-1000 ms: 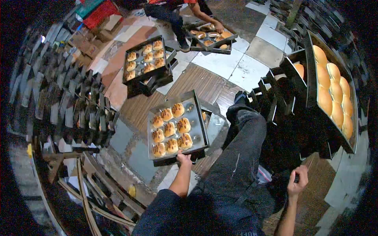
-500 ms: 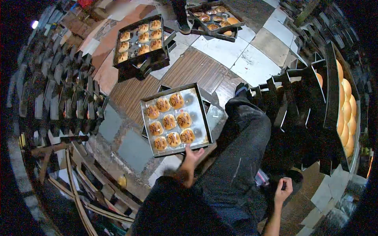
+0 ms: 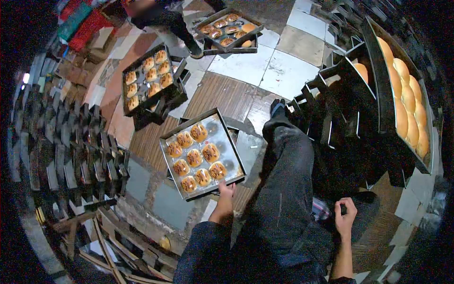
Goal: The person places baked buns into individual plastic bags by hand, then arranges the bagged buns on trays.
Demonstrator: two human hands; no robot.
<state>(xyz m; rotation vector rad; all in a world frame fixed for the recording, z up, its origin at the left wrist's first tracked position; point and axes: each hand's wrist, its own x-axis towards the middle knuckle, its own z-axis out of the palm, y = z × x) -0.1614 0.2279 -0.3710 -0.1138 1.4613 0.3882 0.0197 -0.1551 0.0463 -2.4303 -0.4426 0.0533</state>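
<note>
My left hand (image 3: 227, 190) is closed on the near rim of a square metal baking tray (image 3: 228, 150), its thumb and fingers at the edge. In the tray sit several round glossy buns with dark topping (image 3: 194, 157), the right side showing bare, stained metal. The tray is turned slightly on top of something dark, mostly hidden beneath it. My right hand (image 3: 345, 216) hovers over my folded leg, fingers curled into a loop, and nothing shows in them.
A stack of trays with topped buns (image 3: 150, 78) stands at the upper left, another (image 3: 229, 29) at the top. At right, a tray of long plain loaves (image 3: 409, 99) tops dark stacked pans (image 3: 350, 94). More dark pans (image 3: 71, 146) and wooden slats (image 3: 111, 246) line the left. A person (image 3: 165, 23) stands beyond.
My left hand's spread fingers have closed on the tray's rim, and the tray has turned slightly. My view has shifted, bringing more of the other person into sight. My right hand stays curled.
</note>
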